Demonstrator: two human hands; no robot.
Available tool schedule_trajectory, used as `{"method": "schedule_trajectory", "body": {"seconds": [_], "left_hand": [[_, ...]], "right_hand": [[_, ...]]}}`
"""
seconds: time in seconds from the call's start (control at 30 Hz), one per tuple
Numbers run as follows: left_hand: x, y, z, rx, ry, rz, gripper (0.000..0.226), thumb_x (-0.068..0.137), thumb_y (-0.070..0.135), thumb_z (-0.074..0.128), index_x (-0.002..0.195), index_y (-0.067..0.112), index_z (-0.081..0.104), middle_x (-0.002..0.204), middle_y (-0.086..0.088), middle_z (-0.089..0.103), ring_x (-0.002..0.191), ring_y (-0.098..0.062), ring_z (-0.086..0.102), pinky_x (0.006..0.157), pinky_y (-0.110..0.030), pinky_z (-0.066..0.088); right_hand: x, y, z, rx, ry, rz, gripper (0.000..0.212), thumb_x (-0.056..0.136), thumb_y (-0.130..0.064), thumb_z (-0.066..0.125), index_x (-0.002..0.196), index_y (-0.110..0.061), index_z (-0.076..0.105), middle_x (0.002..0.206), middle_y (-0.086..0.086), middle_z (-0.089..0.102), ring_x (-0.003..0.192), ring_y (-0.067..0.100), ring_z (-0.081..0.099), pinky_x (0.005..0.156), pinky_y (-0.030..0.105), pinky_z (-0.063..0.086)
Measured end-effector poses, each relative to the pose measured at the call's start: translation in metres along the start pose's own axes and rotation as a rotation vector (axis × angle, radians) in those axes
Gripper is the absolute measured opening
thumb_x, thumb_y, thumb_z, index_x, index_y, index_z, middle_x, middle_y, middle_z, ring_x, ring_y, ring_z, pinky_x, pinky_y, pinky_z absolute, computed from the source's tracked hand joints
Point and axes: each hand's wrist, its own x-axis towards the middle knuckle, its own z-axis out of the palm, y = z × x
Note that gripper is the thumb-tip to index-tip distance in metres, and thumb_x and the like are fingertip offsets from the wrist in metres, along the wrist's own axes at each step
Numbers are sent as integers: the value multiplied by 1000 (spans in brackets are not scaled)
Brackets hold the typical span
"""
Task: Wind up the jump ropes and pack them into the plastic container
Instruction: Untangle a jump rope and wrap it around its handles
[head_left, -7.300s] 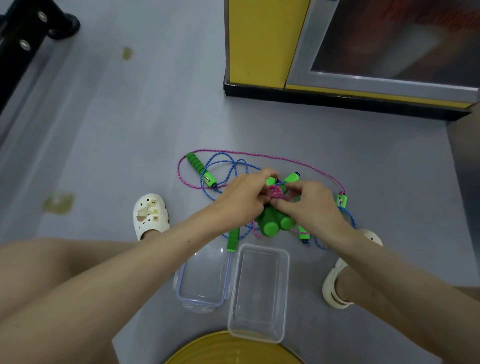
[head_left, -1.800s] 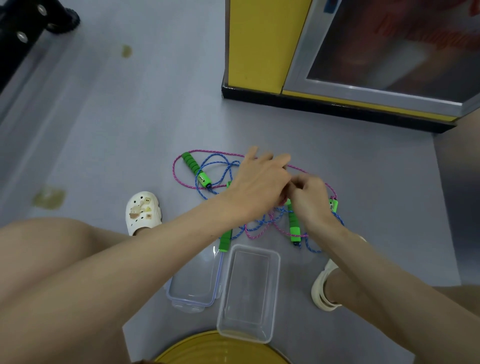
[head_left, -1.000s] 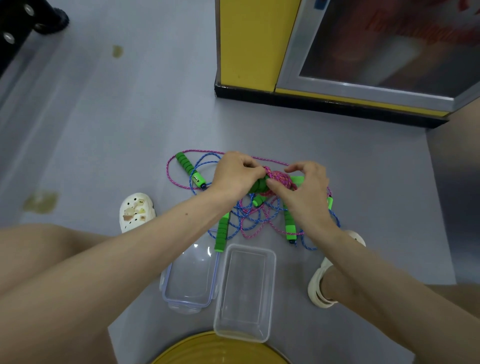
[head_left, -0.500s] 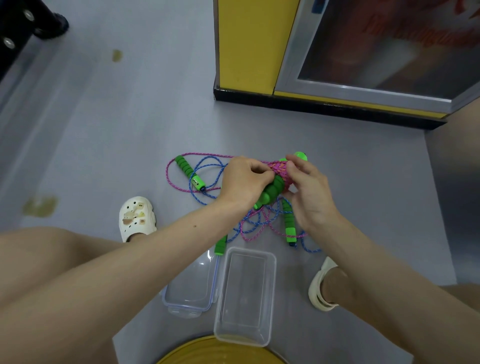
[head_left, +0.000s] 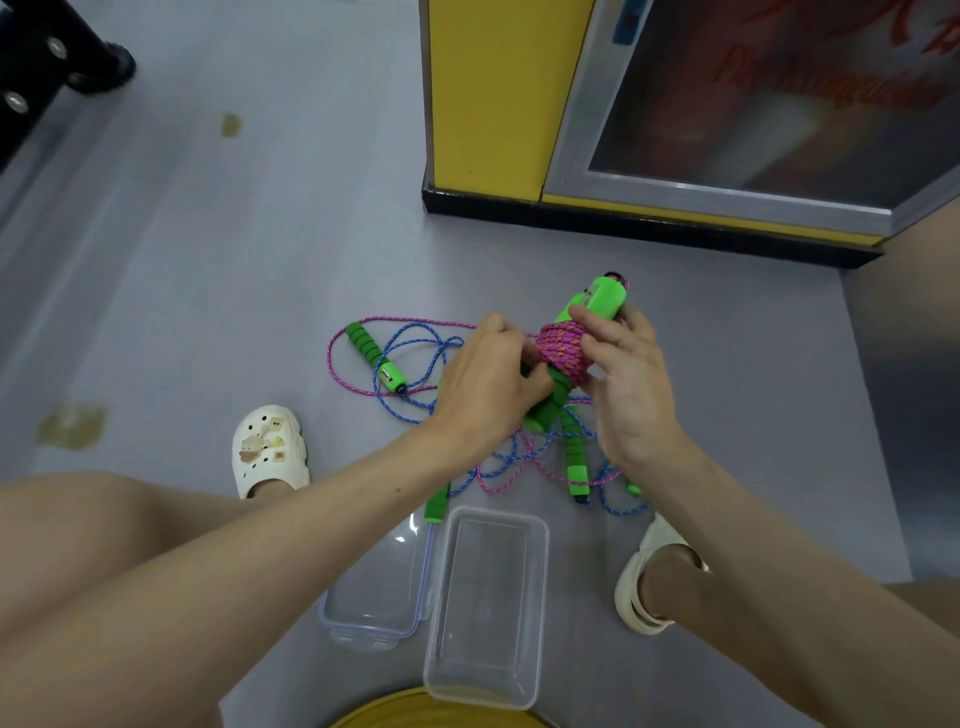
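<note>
Step in hand: winding the first rope. Nothing is packed yet.

- Far left on the floor (head_left: 156, 260): a loose green handle (head_left: 371, 358) with a slack loop of pink cord (head_left: 415, 320) around it, lying across blue cord (head_left: 387, 408). The tangle is dense, so I can't tell for sure which handle goes with which cord.
- Lid (head_left: 376, 587): flat on the floor, touching the left side of the clear plastic container (head_left: 488, 603). The container is open and holds nothing. It sits between the feet, just below the rope pile.
- Left hand (head_left: 488, 384): grip curled in. It appears to pinch the pink cord where it feeds into the coil, with the thumb against the handle shaft under the coil.
- Wound bundle (head_left: 563, 351): pink cord wrapped tight round paired green handles. It's held off the floor and tilted, top end pointing away from the person.
- Right hand (head_left: 628, 395): grip closed round the wound bundle, thumb on the coil, forefinger on the upper handle.
- Under both hands: a second floor handle (head_left: 576, 462) and mixed blue and pink slack.

Next move, my read:
- The right hand steadies or turns the wound bundle while the left hand feeds in the slack under tension.
- The slack crosses the blue cord, so expect a snag. Lift it free rather than yank.
- Then tuck the tail so the coil holds, and lay the bundle lengthwise in the container.
- The blue rope comes after that.
</note>
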Motion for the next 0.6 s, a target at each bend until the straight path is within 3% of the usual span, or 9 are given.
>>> {"method": "schedule_trajectory", "body": {"seconds": [0.17,0.23,0.33,0.4,0.43,0.47,0.53,0.6], "left_hand": [[3,2,1,-29,18,-43,12,83,22,67,84,10,70,100,-4,56,90,-23,56,80,-42,49],[5,4,-1,-88,39,-69,12,80,22,69,76,11,67,95,-3,56,87,-21,56,79,-42,48],[12,7,-9,-230,92,-150,13,76,19,72,71,9,66,89,-6,59,84,-22,58,78,-40,51],[13,11,-11,-351,75,-240,11,76,16,72,70,9,67,84,-7,62,79,-22,62,73,-38,54],[12,12,-11,-439,48,-287,11,77,14,71,68,9,65,76,-5,63,71,-19,63,66,-34,55],[11,14,-10,-516,15,-331,13,79,10,69,66,10,64,64,0,61,60,-11,61,58,-27,53],[9,16,-10,-594,-38,-371,17,80,5,66,64,11,62,50,6,55,43,1,50,46,-15,44],[8,15,-10,-600,-70,-370,16,80,6,65,65,10,62,54,3,56,44,2,50,47,-14,43]], "right_hand": [[-2,1,2,60,35,50,30,91,7,50,119,1,60,147,8,29,126,26,48,103,48,44],[-4,2,5,25,13,25,34,88,2,57,121,-7,59,146,6,28,127,23,47,105,46,43],[-7,10,4,27,8,14,79,75,-10,75,138,-30,31,143,0,29,130,16,43,104,37,43],[-8,13,3,117,24,171,106,70,-14,80,148,-25,10,140,2,32,128,17,44,97,35,44],[-9,13,3,213,-15,276,105,67,-21,80,149,-17,14,139,9,40,122,21,51,91,37,47],[-10,11,2,312,-85,374,92,67,-30,77,142,-8,29,129,13,51,110,25,59,83,39,50],[-14,8,1,387,-190,505,61,72,-38,69,121,-4,54,107,14,62,91,27,61,77,40,49],[-12,10,0,365,-191,493,57,70,-35,75,115,-4,59,106,17,60,94,30,58,78,43,49]]}}
